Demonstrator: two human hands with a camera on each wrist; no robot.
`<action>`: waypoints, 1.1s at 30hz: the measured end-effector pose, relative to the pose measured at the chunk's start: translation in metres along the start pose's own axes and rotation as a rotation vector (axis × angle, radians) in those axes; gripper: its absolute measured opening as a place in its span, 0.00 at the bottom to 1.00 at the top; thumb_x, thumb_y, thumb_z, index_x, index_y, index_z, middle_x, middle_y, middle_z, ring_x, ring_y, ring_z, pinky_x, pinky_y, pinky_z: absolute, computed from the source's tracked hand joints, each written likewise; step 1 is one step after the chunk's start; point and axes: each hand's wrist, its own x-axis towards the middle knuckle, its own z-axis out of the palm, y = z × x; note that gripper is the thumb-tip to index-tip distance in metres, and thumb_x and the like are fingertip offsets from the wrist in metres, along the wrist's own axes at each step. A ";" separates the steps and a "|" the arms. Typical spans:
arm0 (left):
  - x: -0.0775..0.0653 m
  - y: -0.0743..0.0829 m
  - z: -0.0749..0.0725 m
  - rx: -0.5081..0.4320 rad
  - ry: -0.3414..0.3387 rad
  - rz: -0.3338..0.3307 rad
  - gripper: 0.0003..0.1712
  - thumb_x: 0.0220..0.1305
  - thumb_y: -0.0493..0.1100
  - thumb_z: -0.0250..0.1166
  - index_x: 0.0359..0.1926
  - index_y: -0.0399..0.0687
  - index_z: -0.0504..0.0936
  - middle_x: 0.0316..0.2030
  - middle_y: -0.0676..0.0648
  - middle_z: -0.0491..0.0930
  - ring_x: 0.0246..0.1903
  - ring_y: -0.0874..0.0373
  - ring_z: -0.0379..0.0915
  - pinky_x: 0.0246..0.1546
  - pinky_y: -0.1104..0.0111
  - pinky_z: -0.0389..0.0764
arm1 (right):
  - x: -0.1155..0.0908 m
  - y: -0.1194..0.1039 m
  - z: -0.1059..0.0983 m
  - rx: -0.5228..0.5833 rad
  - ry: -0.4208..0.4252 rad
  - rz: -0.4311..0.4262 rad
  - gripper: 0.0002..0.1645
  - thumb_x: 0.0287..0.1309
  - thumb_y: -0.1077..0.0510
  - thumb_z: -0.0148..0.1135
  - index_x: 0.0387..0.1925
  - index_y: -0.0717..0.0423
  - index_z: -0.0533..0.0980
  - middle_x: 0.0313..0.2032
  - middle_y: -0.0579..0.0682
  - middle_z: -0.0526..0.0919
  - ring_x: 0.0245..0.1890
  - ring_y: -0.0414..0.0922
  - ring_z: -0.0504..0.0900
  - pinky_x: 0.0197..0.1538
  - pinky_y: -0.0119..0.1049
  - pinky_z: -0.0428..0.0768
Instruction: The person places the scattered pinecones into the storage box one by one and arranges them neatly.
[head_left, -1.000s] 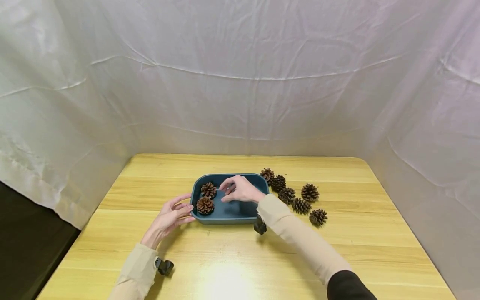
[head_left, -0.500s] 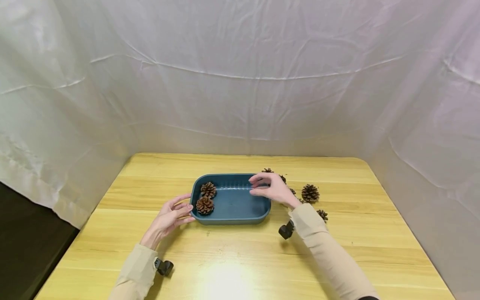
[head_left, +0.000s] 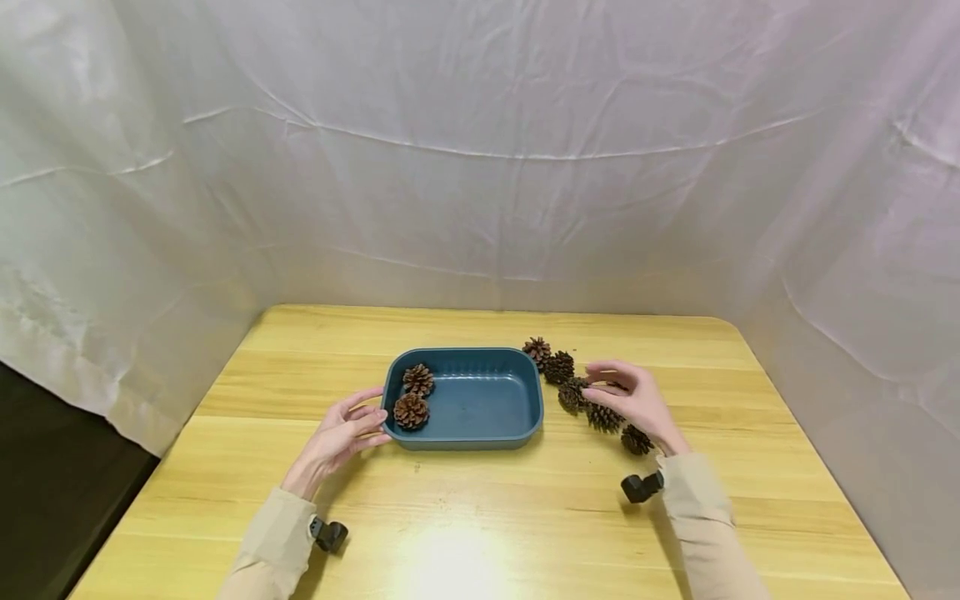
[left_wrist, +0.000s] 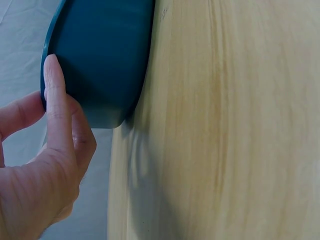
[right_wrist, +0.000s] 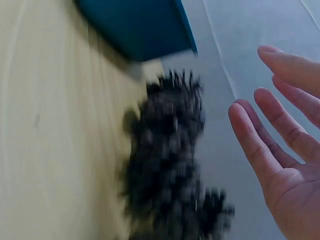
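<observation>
A blue rectangular tray (head_left: 480,408) stands on the table, two brown pine cones (head_left: 411,412) at its left end. My left hand (head_left: 341,433) holds that end. In the left wrist view, the thumb (left_wrist: 57,100) lies against the outer wall near the rim, with other fingers around the tray's end. My right hand (head_left: 633,400) hovers over a group of pine cones (head_left: 558,367) right of the tray. Nothing is between its parted thumb and fingers. The right wrist view shows those pine cones (right_wrist: 170,160) blurred, apart from the hand (right_wrist: 285,135). One cone is mostly hidden beneath the hand.
The wooden table (head_left: 465,508) extends in front of the tray and to both sides. Pale cloth (head_left: 495,208) hangs behind and at the sides. Each wrist wears a small black camera (head_left: 641,487).
My right hand has moved right, from inside the tray, past its right end, to over the pine cones outside. My left hand, the tray and the two cones in it have stayed put.
</observation>
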 end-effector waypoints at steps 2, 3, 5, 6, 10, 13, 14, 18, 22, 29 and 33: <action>0.000 0.000 0.000 0.002 -0.001 0.000 0.38 0.73 0.31 0.55 0.77 0.30 0.48 0.41 0.51 0.77 0.36 0.64 0.80 0.45 0.71 0.90 | -0.009 0.005 -0.009 0.028 0.029 -0.002 0.31 0.55 0.72 0.69 0.60 0.77 0.70 0.47 0.40 0.86 0.49 0.42 0.87 0.54 0.25 0.85; 0.001 0.000 0.000 0.003 -0.001 0.000 0.38 0.73 0.32 0.55 0.77 0.30 0.48 0.41 0.51 0.77 0.36 0.63 0.80 0.45 0.71 0.90 | -0.013 0.007 -0.014 0.045 0.040 -0.001 0.31 0.55 0.73 0.69 0.60 0.78 0.70 0.47 0.40 0.86 0.48 0.40 0.87 0.54 0.25 0.85; 0.000 0.000 0.000 0.003 0.001 -0.001 0.38 0.74 0.32 0.55 0.77 0.30 0.49 0.41 0.51 0.77 0.36 0.63 0.80 0.44 0.71 0.90 | -0.020 0.011 -0.021 0.083 0.062 -0.001 0.31 0.55 0.74 0.68 0.60 0.79 0.69 0.47 0.43 0.86 0.48 0.40 0.86 0.54 0.26 0.86; 0.000 0.000 0.000 0.004 0.001 -0.001 0.38 0.74 0.32 0.55 0.77 0.30 0.48 0.41 0.51 0.77 0.36 0.63 0.80 0.45 0.71 0.90 | -0.024 0.013 -0.024 0.094 0.073 0.006 0.31 0.56 0.73 0.68 0.60 0.79 0.69 0.48 0.46 0.86 0.48 0.39 0.86 0.54 0.26 0.86; -0.001 0.000 0.001 0.000 -0.002 -0.004 0.38 0.74 0.32 0.55 0.77 0.31 0.48 0.41 0.52 0.77 0.36 0.63 0.80 0.45 0.71 0.90 | -0.036 0.022 -0.035 0.081 0.105 0.025 0.32 0.57 0.71 0.68 0.61 0.79 0.68 0.52 0.53 0.85 0.51 0.42 0.85 0.54 0.26 0.86; -0.001 0.000 0.000 -0.007 -0.005 -0.003 0.38 0.74 0.32 0.55 0.77 0.31 0.48 0.41 0.52 0.77 0.36 0.63 0.80 0.45 0.71 0.90 | -0.043 0.028 -0.042 0.033 0.131 0.044 0.31 0.59 0.70 0.67 0.62 0.77 0.68 0.53 0.52 0.84 0.50 0.40 0.84 0.53 0.23 0.85; -0.002 0.000 0.000 -0.009 -0.006 -0.002 0.38 0.74 0.32 0.55 0.77 0.31 0.48 0.41 0.52 0.77 0.36 0.63 0.80 0.45 0.71 0.90 | -0.045 0.029 -0.044 0.016 0.142 0.056 0.31 0.60 0.69 0.67 0.62 0.77 0.68 0.53 0.50 0.85 0.49 0.38 0.84 0.52 0.23 0.85; -0.002 0.000 0.001 -0.019 -0.007 0.000 0.38 0.73 0.32 0.56 0.77 0.30 0.48 0.40 0.51 0.77 0.36 0.63 0.80 0.45 0.71 0.90 | -0.052 0.035 -0.051 -0.081 0.163 0.109 0.31 0.63 0.63 0.67 0.63 0.74 0.69 0.52 0.44 0.84 0.44 0.33 0.82 0.50 0.21 0.84; -0.002 0.000 0.001 -0.026 -0.010 -0.001 0.38 0.74 0.32 0.56 0.77 0.30 0.48 0.41 0.51 0.77 0.36 0.63 0.80 0.44 0.71 0.90 | -0.057 0.039 -0.055 -0.156 0.132 0.180 0.32 0.65 0.57 0.67 0.65 0.69 0.69 0.54 0.49 0.84 0.44 0.31 0.81 0.50 0.20 0.82; -0.001 0.000 0.000 -0.034 -0.012 0.001 0.38 0.74 0.31 0.55 0.77 0.29 0.47 0.41 0.51 0.77 0.36 0.63 0.80 0.44 0.71 0.90 | -0.060 0.045 -0.058 -0.188 0.072 0.205 0.33 0.66 0.56 0.65 0.67 0.67 0.68 0.57 0.68 0.79 0.44 0.30 0.82 0.52 0.20 0.80; -0.001 0.000 0.000 -0.037 -0.014 0.001 0.38 0.74 0.31 0.55 0.77 0.29 0.47 0.40 0.51 0.77 0.36 0.63 0.80 0.44 0.71 0.90 | -0.061 0.047 -0.059 -0.189 0.044 0.200 0.33 0.66 0.56 0.65 0.67 0.66 0.68 0.57 0.66 0.80 0.44 0.31 0.82 0.52 0.19 0.80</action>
